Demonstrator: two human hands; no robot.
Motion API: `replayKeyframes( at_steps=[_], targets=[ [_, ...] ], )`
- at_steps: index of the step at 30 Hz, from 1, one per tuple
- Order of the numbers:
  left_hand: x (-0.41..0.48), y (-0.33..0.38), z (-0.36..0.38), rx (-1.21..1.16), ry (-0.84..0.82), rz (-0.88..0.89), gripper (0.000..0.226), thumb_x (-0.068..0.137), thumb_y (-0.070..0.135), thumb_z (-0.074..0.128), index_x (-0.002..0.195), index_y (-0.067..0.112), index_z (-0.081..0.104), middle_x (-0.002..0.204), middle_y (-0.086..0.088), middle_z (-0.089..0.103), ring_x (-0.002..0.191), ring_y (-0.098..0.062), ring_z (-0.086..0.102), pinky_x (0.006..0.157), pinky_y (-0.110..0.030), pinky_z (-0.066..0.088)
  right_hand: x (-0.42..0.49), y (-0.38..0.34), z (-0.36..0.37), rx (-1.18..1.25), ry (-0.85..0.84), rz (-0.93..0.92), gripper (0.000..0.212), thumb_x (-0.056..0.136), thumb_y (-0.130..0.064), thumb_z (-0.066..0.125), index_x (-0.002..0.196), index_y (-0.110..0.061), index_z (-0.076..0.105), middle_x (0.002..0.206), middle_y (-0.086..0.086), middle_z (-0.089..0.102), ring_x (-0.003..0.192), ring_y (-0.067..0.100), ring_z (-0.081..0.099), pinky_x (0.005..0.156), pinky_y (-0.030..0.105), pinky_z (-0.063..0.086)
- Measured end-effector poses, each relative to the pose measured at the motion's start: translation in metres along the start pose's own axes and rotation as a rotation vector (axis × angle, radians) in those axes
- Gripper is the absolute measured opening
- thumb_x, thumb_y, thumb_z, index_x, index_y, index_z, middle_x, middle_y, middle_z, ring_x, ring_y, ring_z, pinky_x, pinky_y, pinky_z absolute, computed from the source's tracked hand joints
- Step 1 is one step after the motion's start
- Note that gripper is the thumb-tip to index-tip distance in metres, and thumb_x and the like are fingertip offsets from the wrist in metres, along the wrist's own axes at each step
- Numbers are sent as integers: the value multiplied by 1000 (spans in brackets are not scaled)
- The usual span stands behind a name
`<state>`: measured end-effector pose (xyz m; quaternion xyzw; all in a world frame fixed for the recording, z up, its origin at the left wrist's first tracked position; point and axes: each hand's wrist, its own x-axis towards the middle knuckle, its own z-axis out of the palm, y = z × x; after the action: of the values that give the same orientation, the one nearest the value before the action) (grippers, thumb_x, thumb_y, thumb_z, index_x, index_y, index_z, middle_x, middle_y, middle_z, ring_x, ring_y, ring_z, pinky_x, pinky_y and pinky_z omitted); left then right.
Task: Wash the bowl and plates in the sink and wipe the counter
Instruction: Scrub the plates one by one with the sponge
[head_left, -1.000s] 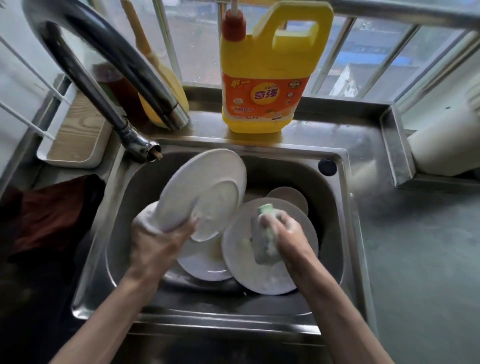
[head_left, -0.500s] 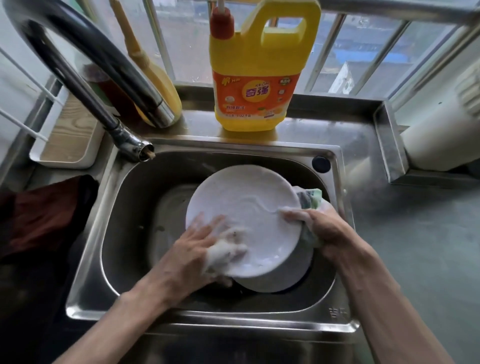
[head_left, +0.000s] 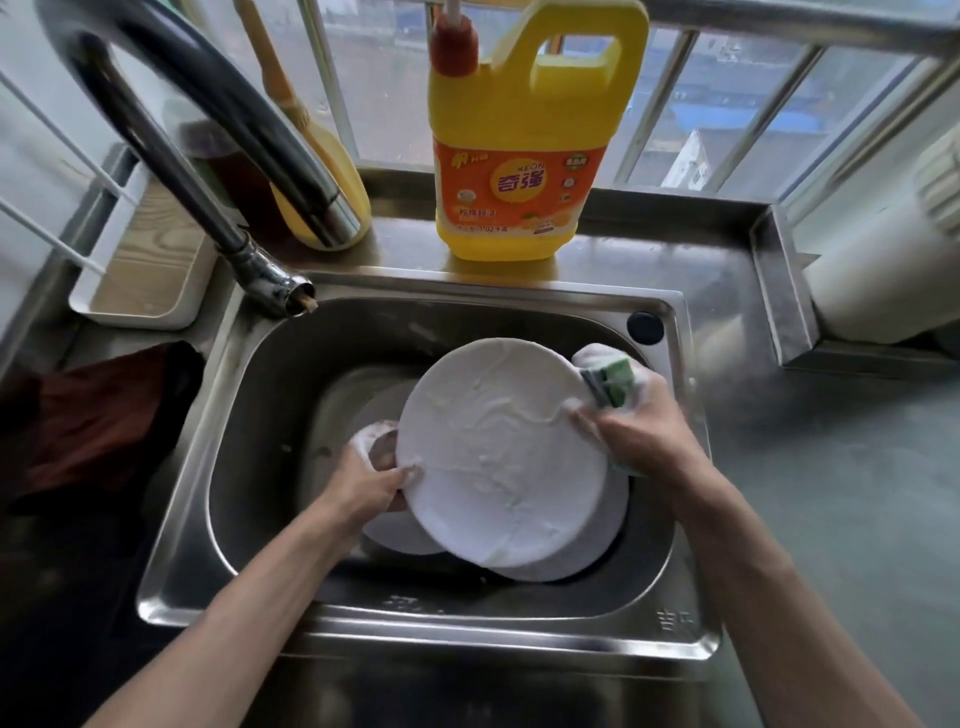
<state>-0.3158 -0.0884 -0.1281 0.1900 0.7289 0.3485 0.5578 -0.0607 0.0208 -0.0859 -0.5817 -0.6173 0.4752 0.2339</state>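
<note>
A large white plate (head_left: 498, 452), covered in soap film, lies face up in the steel sink (head_left: 249, 395). My left hand (head_left: 371, 480) grips its left rim with foamy fingers. My right hand (head_left: 641, 434) holds a green sponge (head_left: 613, 382) thick with suds against the plate's upper right edge. Under the top plate a second white plate (head_left: 602, 545) shows at the lower right, and another white dish (head_left: 400, 535) peeks out at the lower left. The bowl cannot be made out.
A yellow detergent jug (head_left: 524, 156) stands behind the sink. The curved faucet (head_left: 208, 119) arches over the left side. A dark red cloth (head_left: 98, 421) lies on the left counter by a white tray (head_left: 145, 260). Grey counter (head_left: 841, 493) stretches to the right.
My left hand slid from the plate's face to its left rim. My right hand and sponge moved up along the right edge. The plate shifted slightly right.
</note>
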Motion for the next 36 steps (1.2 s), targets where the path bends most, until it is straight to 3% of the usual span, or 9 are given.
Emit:
replayKeyframes(
  at_steps=[6, 12, 15, 19, 25, 28, 31, 33, 36],
  targets=[
    [6, -13, 9, 64, 85, 6, 46, 89, -10, 68, 113, 25, 52, 106, -3, 62, 103, -24, 60, 74, -42, 60, 0, -5, 6, -429, 242, -253, 39, 90, -16, 67, 125, -31, 59, 102, -12, 68, 92, 23, 64, 71, 23, 31],
    [10, -24, 25, 192, -12, 17, 46, 84, -4, 71, 110, 30, 53, 102, -1, 66, 106, -32, 67, 92, -59, 57, 5, -3, 19, -333, 5, -236, 52, 91, -13, 67, 134, -38, 55, 104, -18, 65, 85, 5, 57, 76, 10, 39],
    [17, -29, 38, 236, -65, -6, 53, 88, 2, 71, 120, 32, 40, 104, 4, 61, 112, -32, 63, 94, -56, 56, 4, 5, 27, -320, -23, -196, 45, 92, -18, 66, 131, -38, 56, 109, -13, 69, 94, 13, 65, 83, 24, 46],
    [17, -34, 43, 714, -37, 186, 41, 92, 14, 67, 123, 17, 41, 121, -9, 61, 114, -36, 60, 89, -38, 49, 1, 10, 36, -297, -34, -166, 42, 93, -18, 65, 130, -38, 56, 104, -12, 67, 94, 14, 66, 80, 22, 44],
    [11, -28, 44, 1448, 73, 471, 40, 104, 12, 48, 140, 3, 33, 129, -14, 56, 107, -40, 68, 80, -47, 48, -2, 10, 54, -310, -78, -147, 46, 96, -19, 64, 136, -39, 51, 108, -5, 69, 98, 19, 66, 83, 31, 50],
    [20, -20, 27, 1372, -8, 442, 27, 104, 30, 52, 128, 18, 48, 119, -9, 63, 103, -34, 69, 83, -44, 55, -4, 8, 61, -290, -74, -139, 48, 96, -18, 65, 138, -36, 51, 109, -2, 70, 101, 20, 66, 83, 30, 49],
    [31, -15, -10, 1072, 186, 348, 21, 101, 39, 59, 113, 22, 57, 104, -6, 69, 94, -28, 71, 80, -43, 60, -5, 8, 65, -273, -77, -116, 51, 96, -17, 66, 141, -35, 51, 113, 0, 70, 106, 21, 66, 88, 31, 50],
    [40, -17, -33, 980, 322, 200, 31, 97, 27, 66, 123, 14, 56, 121, -14, 62, 110, -36, 65, 88, -44, 56, -6, 8, 70, -273, -83, -110, 51, 97, -16, 66, 141, -35, 51, 115, 1, 70, 107, 21, 66, 89, 34, 52],
    [54, -23, -43, 888, 229, -111, 45, 90, 21, 74, 128, 9, 53, 131, -17, 60, 120, -39, 61, 93, -42, 52, -6, 5, 81, -270, -100, -88, 50, 96, -15, 65, 138, -37, 51, 113, -1, 69, 104, 21, 65, 87, 37, 53]
  ],
)
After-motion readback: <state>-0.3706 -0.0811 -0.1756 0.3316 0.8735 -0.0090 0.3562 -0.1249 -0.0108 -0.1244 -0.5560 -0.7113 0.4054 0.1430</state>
